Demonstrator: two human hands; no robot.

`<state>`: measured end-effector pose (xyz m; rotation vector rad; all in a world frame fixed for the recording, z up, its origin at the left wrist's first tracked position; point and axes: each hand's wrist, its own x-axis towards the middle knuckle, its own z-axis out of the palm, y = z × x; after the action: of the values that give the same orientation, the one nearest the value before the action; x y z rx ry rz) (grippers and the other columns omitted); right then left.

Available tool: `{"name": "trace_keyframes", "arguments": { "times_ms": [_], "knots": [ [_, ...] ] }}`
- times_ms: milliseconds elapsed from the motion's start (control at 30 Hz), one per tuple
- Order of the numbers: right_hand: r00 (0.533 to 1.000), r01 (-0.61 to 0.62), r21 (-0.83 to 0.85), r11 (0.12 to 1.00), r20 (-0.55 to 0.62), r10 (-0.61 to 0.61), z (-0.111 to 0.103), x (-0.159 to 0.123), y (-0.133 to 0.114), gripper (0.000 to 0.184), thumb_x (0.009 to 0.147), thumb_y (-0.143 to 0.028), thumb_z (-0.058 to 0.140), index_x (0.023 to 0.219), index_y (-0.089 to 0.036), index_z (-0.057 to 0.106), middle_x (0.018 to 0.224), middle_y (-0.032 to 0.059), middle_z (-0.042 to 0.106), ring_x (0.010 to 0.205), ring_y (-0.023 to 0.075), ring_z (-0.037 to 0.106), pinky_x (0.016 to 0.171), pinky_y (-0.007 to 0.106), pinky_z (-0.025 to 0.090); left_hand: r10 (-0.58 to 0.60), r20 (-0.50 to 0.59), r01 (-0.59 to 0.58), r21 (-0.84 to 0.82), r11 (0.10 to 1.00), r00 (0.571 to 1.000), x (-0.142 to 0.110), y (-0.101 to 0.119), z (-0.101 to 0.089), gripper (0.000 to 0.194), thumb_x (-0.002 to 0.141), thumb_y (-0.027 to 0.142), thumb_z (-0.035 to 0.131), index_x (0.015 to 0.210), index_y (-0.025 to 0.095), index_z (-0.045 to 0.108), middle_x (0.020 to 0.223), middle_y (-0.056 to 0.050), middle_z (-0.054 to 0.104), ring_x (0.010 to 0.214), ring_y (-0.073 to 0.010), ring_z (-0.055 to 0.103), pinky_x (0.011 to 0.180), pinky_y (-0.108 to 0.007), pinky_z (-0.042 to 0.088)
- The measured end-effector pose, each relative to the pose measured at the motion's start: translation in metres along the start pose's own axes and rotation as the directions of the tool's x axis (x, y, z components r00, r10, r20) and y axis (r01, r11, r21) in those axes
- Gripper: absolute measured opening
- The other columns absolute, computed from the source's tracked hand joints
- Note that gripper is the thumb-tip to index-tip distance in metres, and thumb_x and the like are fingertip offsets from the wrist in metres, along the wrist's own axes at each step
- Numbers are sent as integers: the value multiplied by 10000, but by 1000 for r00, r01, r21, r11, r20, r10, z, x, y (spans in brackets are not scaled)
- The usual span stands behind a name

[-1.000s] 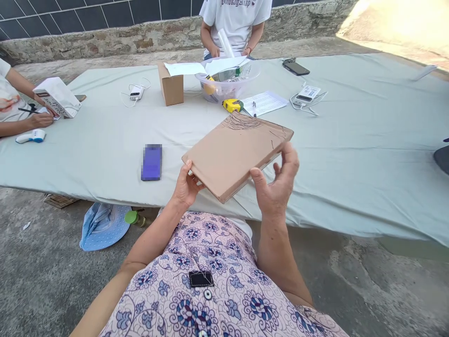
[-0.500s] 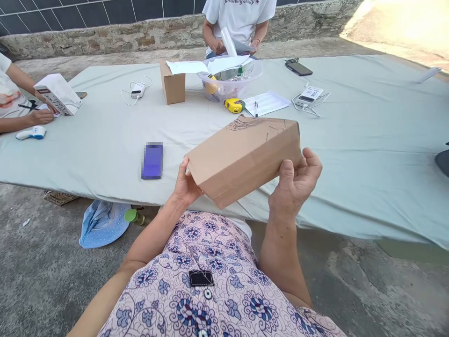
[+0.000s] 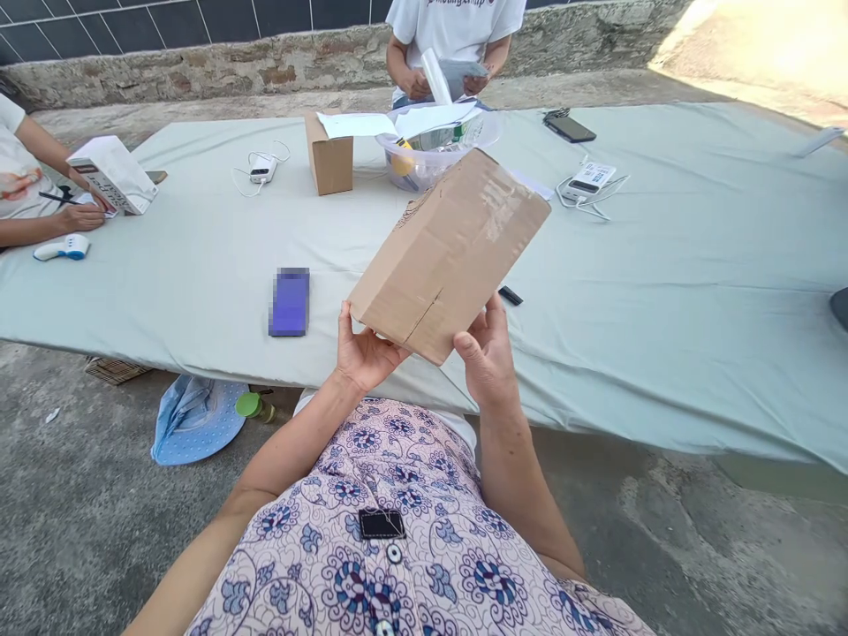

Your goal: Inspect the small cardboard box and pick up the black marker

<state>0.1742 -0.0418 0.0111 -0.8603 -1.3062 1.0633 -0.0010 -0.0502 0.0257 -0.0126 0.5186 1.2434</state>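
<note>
I hold a flat brown cardboard box (image 3: 450,252) tilted up over the near edge of the cloth-covered table (image 3: 662,265). My left hand (image 3: 363,353) grips its lower left corner, thumb along the edge. At the lower right corner my right hand (image 3: 487,353) is closed on the box, fingers behind it. The face turned to me has strips of clear tape and a slit near the bottom.
A purple phone (image 3: 290,301) lies left of the box. Farther back stand a small brown carton (image 3: 329,159), a clear bowl (image 3: 434,146) of items, a power bank (image 3: 586,181) and a black phone (image 3: 569,129). One person sits at the left, another opposite. A blue hat (image 3: 192,415) lies on the ground.
The box has been turned over and tipped upright, so the taped face shows instead of the scribbled one. My right hand has shifted from the right end to the lower corner.
</note>
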Motion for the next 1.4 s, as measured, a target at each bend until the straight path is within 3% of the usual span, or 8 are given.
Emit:
{"name": "trace_keyframes", "arguments": {
  "times_ms": [233,567,733,833,900,1167,1267,1400],
  "knots": [
    [982,40,-56,998,188,-29,1,-4,2,1182,692,-767,800,1640,-444,172,1703,71,352,1536,360,412,1170,555,484,-44,45,47,-78,996,998,-2,-1,2,714,928,748,436,1325,169,566,1186,-192,686,1100,-320,690,956,-500,603],
    [979,63,-83,995,198,-46,0,-5,-1,1149,724,-711,818,1642,-430,187,1710,77,353,1522,346,444,1155,537,507,-90,68,91,-12,996,994,0,2,-3,762,903,775,446,1346,163,545,1180,-198,682,1057,-326,696,961,-537,588],
    [997,6,-2,1000,73,-6,-3,-4,-1,850,786,-693,770,1517,-379,470,1528,70,595,1400,319,582,1106,519,559,-25,112,24,9,1000,993,0,3,-5,612,884,696,582,1240,199,577,1182,-173,659,1158,-340,683,982,-522,608],
    [989,-107,9,994,-98,107,-10,-2,3,622,844,-641,732,1389,-380,583,1337,49,717,1263,285,677,1003,487,622,96,120,-104,64,993,988,1,3,-6,503,843,528,730,1215,217,595,1154,-135,652,1230,-330,661,1038,-500,592],
    [974,-163,5,987,-160,162,-15,-2,6,597,861,-657,698,1382,-390,580,1306,45,726,1214,275,701,955,473,641,182,120,-196,115,974,976,2,2,-6,487,801,438,789,1195,221,604,1119,-110,654,1263,-324,640,1079,-501,566],
    [986,-162,7,987,25,162,-9,-3,10,935,719,-863,667,1521,-461,404,1612,30,496,1464,349,509,1008,531,616,393,237,-457,370,809,888,-2,-5,-4,659,663,400,885,1197,321,508,1277,-25,645,1336,-287,576,1099,-506,502],
    [985,-170,9,985,-24,170,-7,-2,9,910,717,-839,685,1501,-459,425,1611,19,487,1464,344,500,1034,541,599,390,256,-467,505,726,884,1,-6,-9,677,675,461,872,1212,326,482,1316,-34,638,1370,-293,542,1101,-501,484],
    [975,-178,8,984,-132,178,-7,-1,10,894,763,-739,708,1535,-427,383,1570,36,527,1427,323,527,1052,530,585,443,289,-508,677,532,849,7,-6,-17,665,720,534,839,1243,287,511,1406,-83,600,1407,-305,508,1167,-471,419]
  ]
}}
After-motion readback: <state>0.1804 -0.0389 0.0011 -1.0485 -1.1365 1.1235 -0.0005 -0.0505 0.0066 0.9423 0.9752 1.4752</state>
